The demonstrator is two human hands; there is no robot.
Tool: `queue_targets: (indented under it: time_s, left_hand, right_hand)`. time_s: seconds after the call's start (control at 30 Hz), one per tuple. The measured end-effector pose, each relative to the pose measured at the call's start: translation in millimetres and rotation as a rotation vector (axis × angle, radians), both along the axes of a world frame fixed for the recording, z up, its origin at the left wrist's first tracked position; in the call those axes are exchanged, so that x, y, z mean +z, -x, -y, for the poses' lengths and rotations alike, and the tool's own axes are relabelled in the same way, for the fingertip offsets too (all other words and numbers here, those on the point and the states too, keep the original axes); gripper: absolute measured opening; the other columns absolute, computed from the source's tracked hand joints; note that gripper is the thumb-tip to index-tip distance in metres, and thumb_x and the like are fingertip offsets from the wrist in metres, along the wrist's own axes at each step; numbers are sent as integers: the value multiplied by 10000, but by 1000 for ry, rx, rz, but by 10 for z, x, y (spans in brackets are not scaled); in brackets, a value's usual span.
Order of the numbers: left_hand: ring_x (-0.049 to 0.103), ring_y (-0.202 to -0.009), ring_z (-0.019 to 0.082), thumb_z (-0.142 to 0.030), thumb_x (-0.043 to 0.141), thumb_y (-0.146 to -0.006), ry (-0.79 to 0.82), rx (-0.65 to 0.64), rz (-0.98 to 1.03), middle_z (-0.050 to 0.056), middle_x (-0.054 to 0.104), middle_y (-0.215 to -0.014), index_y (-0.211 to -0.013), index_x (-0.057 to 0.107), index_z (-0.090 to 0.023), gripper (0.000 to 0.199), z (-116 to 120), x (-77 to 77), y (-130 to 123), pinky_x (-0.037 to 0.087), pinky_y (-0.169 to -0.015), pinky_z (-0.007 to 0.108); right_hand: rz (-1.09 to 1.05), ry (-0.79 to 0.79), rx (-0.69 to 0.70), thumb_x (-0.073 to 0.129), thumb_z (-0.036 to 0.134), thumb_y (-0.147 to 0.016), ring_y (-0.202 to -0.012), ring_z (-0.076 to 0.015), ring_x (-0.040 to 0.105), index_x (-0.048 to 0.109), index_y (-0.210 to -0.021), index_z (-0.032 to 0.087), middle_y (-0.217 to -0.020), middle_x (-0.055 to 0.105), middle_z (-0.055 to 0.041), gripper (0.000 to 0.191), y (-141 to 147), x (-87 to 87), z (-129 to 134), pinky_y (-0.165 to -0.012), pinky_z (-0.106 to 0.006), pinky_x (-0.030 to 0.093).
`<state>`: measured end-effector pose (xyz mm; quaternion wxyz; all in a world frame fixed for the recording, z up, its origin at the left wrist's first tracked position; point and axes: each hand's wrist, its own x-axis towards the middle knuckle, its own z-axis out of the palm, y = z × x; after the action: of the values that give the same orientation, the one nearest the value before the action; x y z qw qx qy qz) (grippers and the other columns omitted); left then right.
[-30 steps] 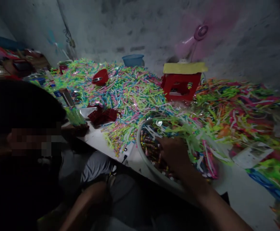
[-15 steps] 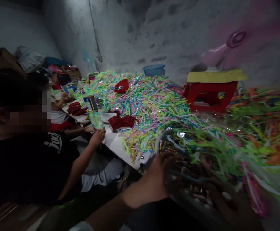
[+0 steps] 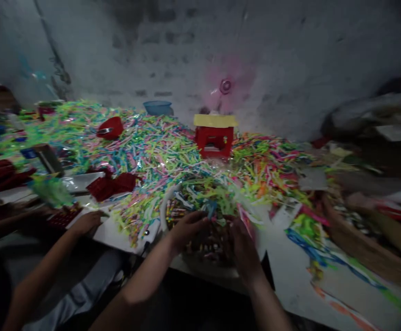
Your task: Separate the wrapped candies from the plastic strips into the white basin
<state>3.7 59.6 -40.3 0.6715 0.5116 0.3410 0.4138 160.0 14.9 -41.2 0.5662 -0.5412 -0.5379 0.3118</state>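
Observation:
A round pale basin in front of me holds glossy green strips and many small stick-like pieces with coloured bands. Over its left side, my left hand reaches in with fingers stretched out towards the middle. My right hand is inside the right side of the basin, its fingers dark and blurred. Between the two hands lies a bluish strip; whether either hand touches it cannot be made out. Small banded pieces lie below my fingers.
Colourful strips are heaped behind the basin. A red stool with a spinning pink fan, a red bowl and a blue basin stand there. At left, a co-worker's hand is near dark red racks. A cardboard box is at right.
The view has swung right, bringing the basin to the centre and the co-worker's head out of sight. My left hand has moved further in over the basin, closer to my right hand.

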Motion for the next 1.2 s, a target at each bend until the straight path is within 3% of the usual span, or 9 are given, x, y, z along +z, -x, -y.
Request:
queue_targets:
  time_s: [0.13,0.4,0.5,0.6,0.7,0.8,0.87,1.03,1.2]
  left_hand:
    - [631,-828,167,-469,813,-606,107,-79,83,46,729,-898,-977,754,-200,461,12,-30,-60,453,-794,250]
    - [623,-729,176,-558,760,-636,29,-116,-76,61,729,-784,-858,778,-165,452,41,-66,-18,450,-672,236]
    - [610,-684,164,-582,742,-642,46,-211,-102,59,724,-756,-852,775,-161,472,36,-48,6,450,-643,236]
    - [584,-623,128,-462,808,-616,51,-333,-107,30,698,-699,-788,760,-150,360,35,-43,19,446,-614,213]
    - [566,-570,94,-402,821,-621,106,-109,56,18,689,-724,-821,718,-155,334,32,-42,7,410,-518,174]
    - [601,-611,100,-395,783,-685,116,173,251,57,707,-945,-1019,644,-186,418,21,-17,-21,432,-490,172]
    - [584,-582,83,-375,787,-689,99,275,310,67,703,-981,-1056,605,-183,453,8,5,-40,451,-489,175]
    - [533,-514,51,-338,828,-637,114,352,361,44,707,-854,-1028,603,-143,492,-19,-3,-66,427,-465,158]
    - [587,-562,83,-326,852,-590,150,378,381,79,727,-927,-1000,601,-135,517,-22,-8,-73,442,-466,171]
  right_hand:
    - [-61,96,3,622,564,-762,-548,-166,550,614,-1043,201,-603,567,20,459,-22,31,-146,-466,-268,465]
    - [-429,167,15,793,487,-595,-506,-117,504,632,-817,190,-609,573,33,404,-58,-125,-147,-452,-225,409]
    - [-580,151,118,804,486,-579,-462,-82,431,581,-734,197,-559,497,61,396,-87,-108,-101,-431,-202,362]
    - [-512,197,245,762,506,-639,-529,-105,483,597,-843,210,-612,519,47,395,-102,-118,-101,-486,-217,403]
    - [-321,172,194,536,602,-817,-538,-125,480,563,-1029,245,-645,510,46,416,-95,-151,-114,-486,-232,407]
    - [-21,74,126,352,571,-917,-679,-166,562,554,-983,239,-755,573,3,394,-58,-164,-88,-624,-283,485]
    - [198,4,122,343,498,-938,-782,-187,599,553,-934,231,-823,614,-27,340,-21,-169,-59,-718,-303,498]
    - [429,-85,50,388,357,-927,-823,-213,648,572,-966,210,-879,679,-70,239,51,-251,-45,-727,-320,510]
    - [476,-96,23,453,335,-909,-922,-229,663,615,-1031,202,-986,702,-95,242,50,-299,-52,-808,-343,520]
